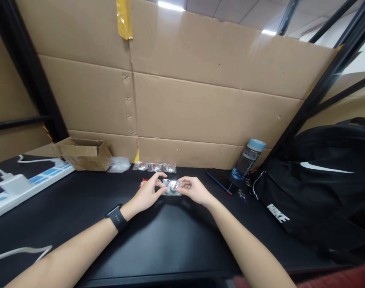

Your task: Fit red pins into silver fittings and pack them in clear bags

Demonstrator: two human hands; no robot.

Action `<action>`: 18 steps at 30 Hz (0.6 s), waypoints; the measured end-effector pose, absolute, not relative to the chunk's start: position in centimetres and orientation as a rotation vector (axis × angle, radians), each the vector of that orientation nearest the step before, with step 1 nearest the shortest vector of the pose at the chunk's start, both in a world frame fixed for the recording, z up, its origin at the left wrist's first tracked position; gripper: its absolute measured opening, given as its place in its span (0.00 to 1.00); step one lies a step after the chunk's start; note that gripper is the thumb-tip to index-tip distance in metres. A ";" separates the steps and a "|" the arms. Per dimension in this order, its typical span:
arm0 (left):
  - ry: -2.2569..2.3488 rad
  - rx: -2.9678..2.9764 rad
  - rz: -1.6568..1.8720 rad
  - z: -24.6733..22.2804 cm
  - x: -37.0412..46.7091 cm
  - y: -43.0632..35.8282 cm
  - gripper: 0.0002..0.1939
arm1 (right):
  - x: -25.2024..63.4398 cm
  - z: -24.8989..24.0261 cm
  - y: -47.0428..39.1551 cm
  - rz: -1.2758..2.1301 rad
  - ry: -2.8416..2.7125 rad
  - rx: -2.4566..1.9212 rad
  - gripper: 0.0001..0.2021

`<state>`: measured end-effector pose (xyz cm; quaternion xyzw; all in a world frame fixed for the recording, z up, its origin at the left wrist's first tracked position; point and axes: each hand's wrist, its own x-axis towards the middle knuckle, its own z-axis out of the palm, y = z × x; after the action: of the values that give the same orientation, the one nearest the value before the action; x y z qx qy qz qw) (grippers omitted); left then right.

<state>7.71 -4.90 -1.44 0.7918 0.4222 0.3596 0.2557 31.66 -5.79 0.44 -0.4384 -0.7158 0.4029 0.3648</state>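
Two bare hands of one person work over a matte black surface. Between them sits a small clear plastic packet containing a round pale item with a red mark. Left hand: thumb and a finger pinch the packet's left edge, with the index finger arched above. Right hand: thumb and forefinger pinch the right edge, and the remaining fingers are curled. From where I stand, I cannot tell whether the packet touches the surface.

A black wristwatch is fitted on the left wrist. A small red object lies just beyond the left hand, partly hidden by it. Behind the hands, three similar clear packets with red marks form a row near an upright brown cardboard panel.

Left side: an open brown cardboard box, with crumpled translucent plastic wrap beside it, and a white power strip with blue socket faces. Right side: a flat dark phone, a transparent bottle with a light blue lid, and a black fabric backpack with white logos.
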 end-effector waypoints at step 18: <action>1.621 2.467 0.876 0.9 -0.1 -0.3 0.10 | 36.8 0.0 1.6 0.655 -1.525 -1.619 0.11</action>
<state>-0.07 -0.32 0.90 0.8008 0.5262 0.2844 0.0314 36.82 1.56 -0.04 -0.6398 -0.6029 0.2590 0.4000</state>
